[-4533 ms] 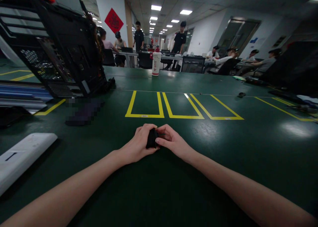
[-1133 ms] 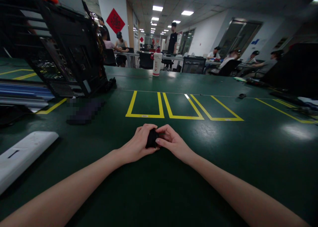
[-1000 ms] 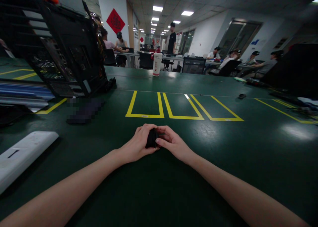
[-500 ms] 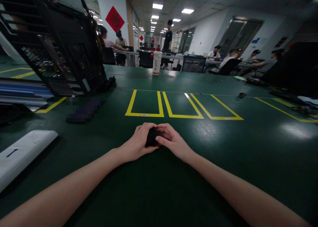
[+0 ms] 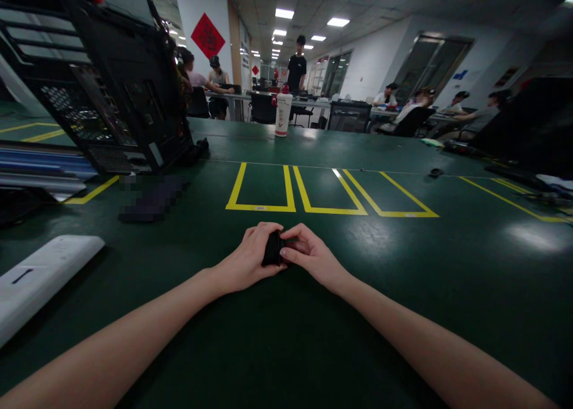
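A small black object [image 5: 271, 249] is held between both hands low over the green table [image 5: 286, 343]; its exact kind cannot be made out. My left hand [image 5: 248, 255] wraps round its left side, thumb near the bottom and fingers over the top. On the right edge, my right hand [image 5: 313, 258] pinches it with thumb and fingertips. The fingers cover much of the object. Just beyond the hands, yellow tape outlines [image 5: 261, 208] mark the tabletop.
At the left stands an open black computer case [image 5: 134, 98], with a white device [image 5: 42, 277] nearer me. A white cup [image 5: 283, 115] stands toward the far edge. A small dark round item [image 5: 436, 172] lies to the right. Several people sit beyond; one person [image 5: 296, 68] stands.
The fingers of my right hand have closed slightly on the black object's right edge. My left hand stays almost still. In the background, the standing person has turned and shifted slightly left.
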The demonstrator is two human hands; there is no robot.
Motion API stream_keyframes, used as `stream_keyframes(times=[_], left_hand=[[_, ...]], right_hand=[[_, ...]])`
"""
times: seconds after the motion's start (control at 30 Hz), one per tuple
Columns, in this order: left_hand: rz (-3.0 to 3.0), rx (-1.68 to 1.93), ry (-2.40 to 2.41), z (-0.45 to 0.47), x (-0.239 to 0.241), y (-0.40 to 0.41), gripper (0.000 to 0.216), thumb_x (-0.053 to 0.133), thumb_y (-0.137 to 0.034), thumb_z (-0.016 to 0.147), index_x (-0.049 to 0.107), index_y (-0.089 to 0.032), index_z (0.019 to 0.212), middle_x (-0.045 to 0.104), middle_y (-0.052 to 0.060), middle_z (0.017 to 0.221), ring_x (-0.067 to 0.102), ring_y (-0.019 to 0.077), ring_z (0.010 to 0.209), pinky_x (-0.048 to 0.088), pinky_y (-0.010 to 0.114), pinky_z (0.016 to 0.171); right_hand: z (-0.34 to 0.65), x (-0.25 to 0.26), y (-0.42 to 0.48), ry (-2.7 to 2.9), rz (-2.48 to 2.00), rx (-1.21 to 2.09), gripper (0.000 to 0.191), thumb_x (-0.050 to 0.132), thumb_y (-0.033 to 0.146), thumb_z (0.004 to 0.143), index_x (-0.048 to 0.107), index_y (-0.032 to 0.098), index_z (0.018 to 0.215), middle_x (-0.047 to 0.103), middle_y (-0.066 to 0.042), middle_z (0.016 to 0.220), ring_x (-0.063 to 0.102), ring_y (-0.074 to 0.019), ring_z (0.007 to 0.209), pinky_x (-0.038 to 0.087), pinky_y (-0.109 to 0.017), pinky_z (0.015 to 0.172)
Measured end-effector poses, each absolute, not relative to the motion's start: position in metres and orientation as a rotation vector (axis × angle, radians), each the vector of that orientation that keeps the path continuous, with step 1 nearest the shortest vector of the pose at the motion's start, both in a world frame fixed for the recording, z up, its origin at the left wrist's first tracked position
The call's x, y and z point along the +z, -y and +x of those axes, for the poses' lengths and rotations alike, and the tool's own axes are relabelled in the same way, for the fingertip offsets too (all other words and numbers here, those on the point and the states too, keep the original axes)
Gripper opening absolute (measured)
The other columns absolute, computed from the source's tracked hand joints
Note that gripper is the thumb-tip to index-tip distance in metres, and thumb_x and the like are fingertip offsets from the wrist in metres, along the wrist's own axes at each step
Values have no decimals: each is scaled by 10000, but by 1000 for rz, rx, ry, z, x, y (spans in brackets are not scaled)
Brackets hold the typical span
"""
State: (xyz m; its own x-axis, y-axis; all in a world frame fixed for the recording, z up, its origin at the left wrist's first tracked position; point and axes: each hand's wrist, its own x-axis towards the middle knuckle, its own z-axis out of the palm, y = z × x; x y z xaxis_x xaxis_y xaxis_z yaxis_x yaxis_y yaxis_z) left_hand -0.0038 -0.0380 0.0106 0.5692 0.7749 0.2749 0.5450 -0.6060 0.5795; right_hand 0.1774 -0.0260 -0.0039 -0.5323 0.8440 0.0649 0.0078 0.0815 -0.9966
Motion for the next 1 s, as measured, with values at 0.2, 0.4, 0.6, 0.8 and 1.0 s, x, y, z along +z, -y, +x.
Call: stream_keyframes(times=[0.2,0.4,0.6,0.8,1.0], left_hand=[[2342,709,-1059,-6,11,38,533,589,-240,757,277,-237,1189,406,83,1155,425,251,1053,399,439,874],[2313,687,-1069,-7,9,38,540,588,-228,753,283,-249,1198,395,80,1179,421,258,1066,416,438,853],[2320,706,-1074,-6,9,38,543,595,-239,749,288,-243,1197,405,82,1169,422,253,1061,409,436,862],[2341,748,-1041,-6,9,38,543,598,-227,745,289,-250,1190,417,81,1156,431,255,1061,395,451,876],[2326,720,-1057,-6,10,38,535,592,-213,745,294,-252,1188,418,82,1148,436,261,1054,409,453,856]], right_hand=[[178,-1,27,1697,-884,1540,294,549,220,774,454,244,1051,481,-29,1093,520,-184,1006,452,-394,852],[180,-3,26,1683,-807,1599,283,586,194,745,451,234,990,494,-19,1060,520,-177,1012,466,-365,835],[178,-7,25,1663,-823,1558,231,569,218,757,465,238,962,495,-16,1027,540,-169,956,483,-336,773],[178,-5,26,1703,-856,1558,291,561,217,764,450,237,1032,484,-32,1078,526,-177,985,465,-367,818],[180,-2,26,1693,-794,1607,301,602,193,734,439,231,984,486,-24,1070,512,-183,1029,457,-365,842]])
